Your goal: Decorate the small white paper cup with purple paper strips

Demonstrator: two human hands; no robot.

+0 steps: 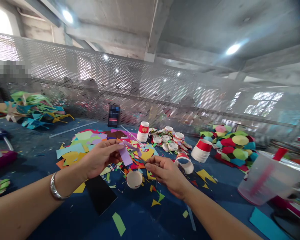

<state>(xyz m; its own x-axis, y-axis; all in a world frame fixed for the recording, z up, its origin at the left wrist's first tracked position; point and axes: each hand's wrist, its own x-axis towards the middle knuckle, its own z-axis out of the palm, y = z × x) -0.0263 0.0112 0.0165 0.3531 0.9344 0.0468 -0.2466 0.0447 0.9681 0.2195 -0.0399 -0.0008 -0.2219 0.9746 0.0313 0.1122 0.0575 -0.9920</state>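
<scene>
The left hand's grip pinches purple paper above the middle of the tabletop; the right hand's clamps a blurred tool. Near right, a translucent cup holds a red stick.

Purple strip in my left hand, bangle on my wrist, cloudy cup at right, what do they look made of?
Purple strip: probably matte paper or thin card; flat, straight-edged, without shine.
Bangle: likely polished silvery metal, given its bright highlights.
Cloudy cup: perhaps frosted plastic, though glass remains possible; pink shows hazily through its wall.
</scene>
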